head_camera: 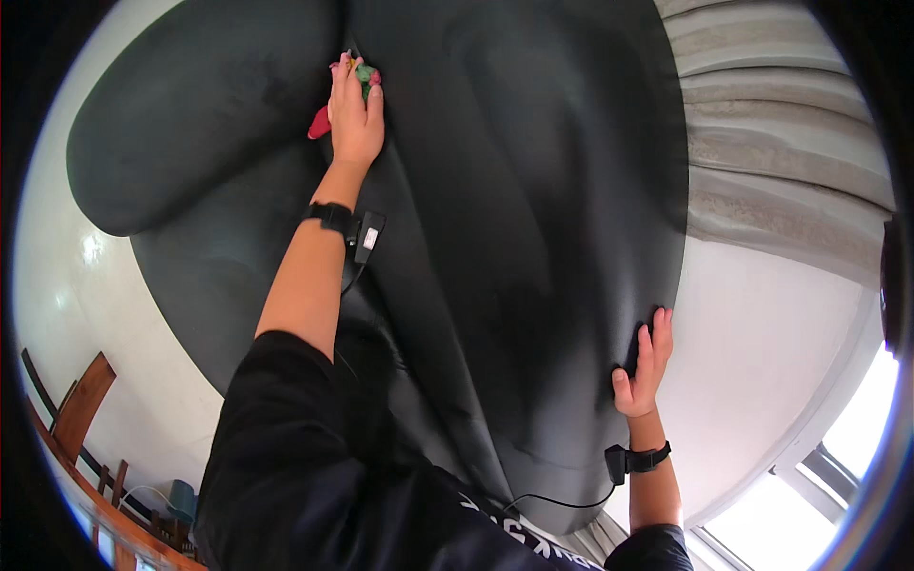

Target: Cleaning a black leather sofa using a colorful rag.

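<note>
A black leather-like sofa fills most of the head view. My left hand lies over a crumpled, multicoloured cloth, pressing it into the seam between the sofa's armrest and its long padded back. Red and green parts of the cloth stick out on either side of the hand; the rest is hidden under the palm and fingers. My right hand holds nothing. Its fingers rest against the outer edge of the sofa's back, thumb apart.
Black straps with small devices and cables circle both wrists. Grey curtains hang beside the sofa, above a white wall and a bright window. Wooden furniture stands on the glossy pale floor at lower left.
</note>
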Action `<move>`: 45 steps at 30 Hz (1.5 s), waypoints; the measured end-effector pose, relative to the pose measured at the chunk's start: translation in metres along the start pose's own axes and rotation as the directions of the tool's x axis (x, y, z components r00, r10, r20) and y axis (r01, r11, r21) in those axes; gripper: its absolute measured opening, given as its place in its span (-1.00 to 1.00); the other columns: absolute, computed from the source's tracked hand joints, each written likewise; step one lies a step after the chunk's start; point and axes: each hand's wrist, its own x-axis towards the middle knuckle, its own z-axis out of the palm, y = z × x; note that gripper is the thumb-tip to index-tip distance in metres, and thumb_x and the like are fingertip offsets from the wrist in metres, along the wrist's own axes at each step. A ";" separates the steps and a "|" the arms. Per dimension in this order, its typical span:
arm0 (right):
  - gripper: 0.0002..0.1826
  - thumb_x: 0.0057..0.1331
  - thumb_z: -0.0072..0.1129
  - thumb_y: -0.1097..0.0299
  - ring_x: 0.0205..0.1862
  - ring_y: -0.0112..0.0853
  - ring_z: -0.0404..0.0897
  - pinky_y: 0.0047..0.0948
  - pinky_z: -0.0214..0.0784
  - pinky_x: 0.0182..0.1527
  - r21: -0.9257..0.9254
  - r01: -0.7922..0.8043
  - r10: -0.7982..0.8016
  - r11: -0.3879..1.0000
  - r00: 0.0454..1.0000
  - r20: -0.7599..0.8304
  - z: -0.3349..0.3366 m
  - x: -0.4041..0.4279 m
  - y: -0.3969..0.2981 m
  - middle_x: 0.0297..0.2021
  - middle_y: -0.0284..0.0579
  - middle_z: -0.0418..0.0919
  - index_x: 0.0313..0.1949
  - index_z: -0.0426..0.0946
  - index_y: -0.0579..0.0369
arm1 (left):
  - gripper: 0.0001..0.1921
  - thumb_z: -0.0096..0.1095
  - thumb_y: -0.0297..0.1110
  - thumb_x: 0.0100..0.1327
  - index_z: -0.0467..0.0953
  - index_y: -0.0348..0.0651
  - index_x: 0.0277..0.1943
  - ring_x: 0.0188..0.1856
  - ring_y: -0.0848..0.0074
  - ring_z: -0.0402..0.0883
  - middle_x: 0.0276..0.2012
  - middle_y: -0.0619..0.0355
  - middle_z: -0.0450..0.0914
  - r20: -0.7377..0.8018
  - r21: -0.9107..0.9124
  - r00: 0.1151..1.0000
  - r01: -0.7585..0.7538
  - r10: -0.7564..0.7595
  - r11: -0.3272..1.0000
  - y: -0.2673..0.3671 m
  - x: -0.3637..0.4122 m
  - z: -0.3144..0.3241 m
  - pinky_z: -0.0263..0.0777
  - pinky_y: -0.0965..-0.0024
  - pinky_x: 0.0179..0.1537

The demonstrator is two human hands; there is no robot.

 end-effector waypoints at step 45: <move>-0.47 0.49 0.12 0.18 0.48 -0.05 0.44 -0.12 0.21 0.50 -0.004 -0.307 0.288 0.952 0.899 -0.330 0.042 0.068 0.067 0.46 -0.01 0.48 0.41 0.52 -0.03 | -0.34 0.35 -0.52 0.26 0.42 -0.29 0.44 0.50 0.12 0.45 0.47 -0.04 0.46 0.653 -0.340 0.666 -0.168 0.361 0.925 0.156 -0.414 -0.007 0.42 0.17 0.44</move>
